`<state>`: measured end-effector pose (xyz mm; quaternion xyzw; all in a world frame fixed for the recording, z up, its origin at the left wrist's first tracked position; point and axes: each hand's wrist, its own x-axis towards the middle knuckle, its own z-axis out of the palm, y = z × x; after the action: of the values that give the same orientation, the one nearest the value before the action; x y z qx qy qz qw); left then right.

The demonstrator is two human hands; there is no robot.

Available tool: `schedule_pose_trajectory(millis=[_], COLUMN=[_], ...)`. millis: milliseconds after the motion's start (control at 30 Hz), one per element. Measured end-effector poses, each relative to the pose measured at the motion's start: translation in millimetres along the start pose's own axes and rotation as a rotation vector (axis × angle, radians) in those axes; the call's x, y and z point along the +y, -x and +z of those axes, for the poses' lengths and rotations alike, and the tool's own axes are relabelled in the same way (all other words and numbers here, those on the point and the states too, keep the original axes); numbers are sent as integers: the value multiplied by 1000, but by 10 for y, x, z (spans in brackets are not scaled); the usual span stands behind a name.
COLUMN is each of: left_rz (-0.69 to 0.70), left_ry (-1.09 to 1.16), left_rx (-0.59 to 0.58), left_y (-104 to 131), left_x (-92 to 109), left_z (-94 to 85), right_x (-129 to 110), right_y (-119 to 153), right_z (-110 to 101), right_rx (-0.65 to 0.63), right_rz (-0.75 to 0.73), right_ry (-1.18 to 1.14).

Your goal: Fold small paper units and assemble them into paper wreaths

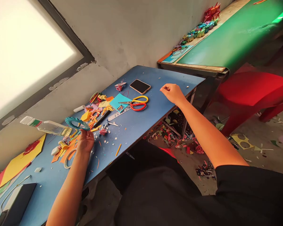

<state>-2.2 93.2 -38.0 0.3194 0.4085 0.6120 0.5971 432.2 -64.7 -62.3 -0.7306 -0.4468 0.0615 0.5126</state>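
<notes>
My left hand (85, 142) is closed on the lower edge of a teal ring (72, 120) with a jagged rim, which looks like folded paper, held above the blue table. My right hand (171, 93) hovers over the table's right part with its fingers pinched together; whatever may be between them is hidden. Scissors (139, 103) with one yellow and one red handle lie between the hands, partly on a light-blue paper sheet (120, 99). A ruler (119, 113) shows beneath them. The phone (140, 86) lies dark-screened behind the scissors, nearer my right hand.
A clear bottle (53, 127) and several paper scraps (94, 115) are around my left hand. A black box (19, 202) stands at the table's near left. Beyond are a green-topped table (214, 47) with folded paper pieces and a red chair (252, 89). Scraps litter the floor.
</notes>
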Motion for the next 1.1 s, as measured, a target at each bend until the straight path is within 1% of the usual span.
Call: schedule_pose_trajectory(millis=[167,467,767,1100], left_rz=[5,-11,-83,-89], left_ry=[1,19,-7,-16], left_rx=[3,-27,-42,-36], left_y=[-35,3,60,41], left_x=[15,-6,-10,-39], left_z=[-19,17,27,17], right_x=[-6,-31,-40,-44], right_y=[16,38,69,54], right_z=[6,19,39,25], right_rx=[20,-20,13,-21], right_rz=[-2,-16,-44,-28], right_ry=[13,97,130,149])
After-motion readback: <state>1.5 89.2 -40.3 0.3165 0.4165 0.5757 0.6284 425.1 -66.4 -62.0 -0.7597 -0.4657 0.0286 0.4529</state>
